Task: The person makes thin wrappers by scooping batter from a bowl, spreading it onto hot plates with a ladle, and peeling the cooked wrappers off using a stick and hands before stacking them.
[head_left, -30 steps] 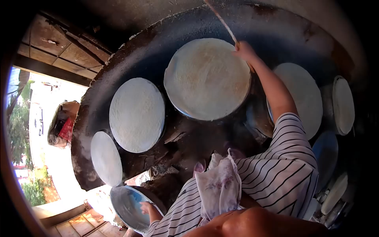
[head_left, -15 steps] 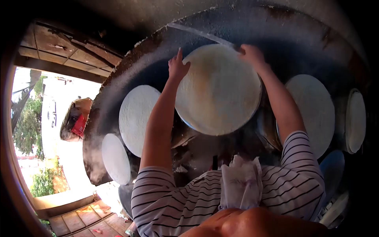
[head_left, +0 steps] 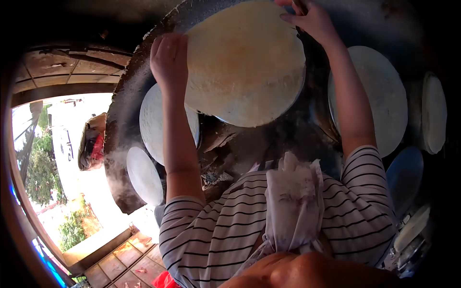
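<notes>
A large, thin round flatbread, pale with a browned middle, covers a round griddle plate in front of me. Its left edge hangs a little past the plate. At that upper left edge my left hand is closed, fingertips pressed on the bread; the exact grip is partly hidden behind the knuckles. My right hand is at the upper right rim, fingers closed around the dark handle of a thin scraper. The scraper's blade is out of view now.
More round plates with pale flatbreads stand around: one on the left, one lower left, one on the right and one far right. A dark curved wall surrounds them, with steam along it. A tiled floor shows lower left.
My left hand has gone from pointing beside the plate to closing at the bread's edge. The bread has shifted left on its plate. The scraper's long blade has left the view.
</notes>
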Demonstrator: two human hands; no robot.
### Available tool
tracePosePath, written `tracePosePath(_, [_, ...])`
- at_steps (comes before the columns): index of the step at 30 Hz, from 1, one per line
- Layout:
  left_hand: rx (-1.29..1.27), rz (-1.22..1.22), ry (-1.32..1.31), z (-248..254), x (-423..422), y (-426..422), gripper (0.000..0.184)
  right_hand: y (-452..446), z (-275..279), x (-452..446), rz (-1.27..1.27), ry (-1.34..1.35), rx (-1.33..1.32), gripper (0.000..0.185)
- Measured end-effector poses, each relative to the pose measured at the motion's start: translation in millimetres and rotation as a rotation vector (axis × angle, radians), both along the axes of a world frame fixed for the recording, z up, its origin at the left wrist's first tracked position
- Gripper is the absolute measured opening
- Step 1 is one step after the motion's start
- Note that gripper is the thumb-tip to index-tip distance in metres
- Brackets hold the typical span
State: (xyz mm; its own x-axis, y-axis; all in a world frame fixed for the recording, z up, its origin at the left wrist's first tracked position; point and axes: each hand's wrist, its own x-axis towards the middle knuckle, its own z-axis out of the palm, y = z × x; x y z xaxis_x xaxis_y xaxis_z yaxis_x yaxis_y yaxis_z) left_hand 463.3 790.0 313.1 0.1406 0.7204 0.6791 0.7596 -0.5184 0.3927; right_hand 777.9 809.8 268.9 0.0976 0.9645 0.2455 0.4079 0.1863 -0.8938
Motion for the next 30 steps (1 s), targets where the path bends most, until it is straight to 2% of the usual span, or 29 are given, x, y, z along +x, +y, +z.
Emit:
tracePosePath(2, [0.078,-0.003,0.024,20,9,-33,0.009,-31,22,1,-0.009,0.016,0.008,0.021])
tracePosePath(3, [0.042,0.001,-0.065,29,13,-50,0.009,-47,28,3,-0.027,0.023,0.015,0.019])
tracePosePath(4, [0.036,0.060,-0.043,41,16,-66,0.010,-67,32,8,-0.016,0.097,0.098,0.016])
tracePosePath(5, [0.159,-0.081,-0.064,48,13,-66,0.005,-89,42,12,-0.047,0.168,0.125,0.015])
tracePosePath(6, [0.205,-0.099,-0.039,59,15,-74,0.005,-115,55,16,-0.078,0.237,0.136,0.015])
tracePosePath(7, [0.189,-0.254,-0.151,73,27,-78,0.008,-136,64,21,-0.114,0.297,0.143,0.015])
tracePosePath(9, [0.253,-0.226,0.046,106,60,-92,0.012,-179,69,53,-0.346,0.087,0.256,0.029])
tracePosePath(10, [0.116,-0.310,-0.115,108,67,-78,0.013,-204,80,69,-0.416,0.051,0.234,0.027])
tracePosePath(12, [0.042,-0.517,0.026,132,157,-84,0.015,-247,83,123,-0.489,-0.010,0.274,0.028])
tracePosePath(13, [0.033,-0.570,0.139,140,200,-83,0.017,-260,78,152,-0.533,0.004,0.191,0.028])
tracePosePath(15, [-0.070,-0.710,0.158,134,301,-67,0.019,-281,65,222,-0.653,0.021,0.097,0.027])
tracePosePath(16, [0.041,-0.683,0.223,134,354,-71,0.019,-289,64,258,-0.716,0.019,0.083,0.026])
tracePosePath(17, [0.156,-0.631,0.278,138,403,-77,0.019,-302,73,291,-0.813,-0.060,0.184,0.020])
tracePosePath(18, [0.223,-0.630,0.216,148,452,-90,0.019,-318,92,331,-0.892,-0.150,0.295,0.024])
tracePosePath(19, [0.290,-0.613,0.145,158,488,-107,0.019,-331,106,375,-0.842,0.000,0.425,0.021])
tracePosePath(20, [0.379,-0.687,0.043,165,527,-128,0.017,-350,129,424,-0.923,-0.035,0.397,0.018])
tracePosePath(21, [0.472,-0.753,-0.067,181,557,-155,0.015,-392,166,440,-0.923,-0.184,0.452,0.013])
tracePosePath(22, [0.497,-0.808,-0.128,167,578,-173,0.013,-419,177,468,-0.927,0.116,0.374,0.024])
tracePosePath(23, [0.520,-0.878,-0.158,151,597,-191,0.012,-447,170,492,-0.758,0.201,0.563,0.035])
tracePosePath(24, [0.590,-1.033,-0.178,130,619,-209,0.013,-476,159,514,-0.821,0.187,0.372,0.030])
tracePosePath(25, [0.640,-1.180,-0.206,102,633,-223,0.015,-495,137,527,-0.814,0.013,0.421,0.012])
tracePosePath(26, [0.542,-1.280,-0.133,67,658,-226,0.018,-508,105,549,-0.823,0.171,0.320,0.019])
tracePosePath(27, [0.485,-1.271,-0.048,27,677,-211,0.020,-500,67,571,-0.807,0.194,0.266,0.026])
tracePosePath(28, [0.483,-1.273,-0.047,-6,707,-208,0.020,-492,35,590,-0.925,0.230,0.206,0.030])
tracePosePath(29, [0.460,-1.259,-0.039,-41,741,-205,0.011,-488,1,611,-1.079,0.063,0.043,0.032])
tracePosePath(30, [0.396,-1.174,0.145,-83,763,-195,0.010,-478,-62,646,-1.153,-0.017,0.148,0.022])
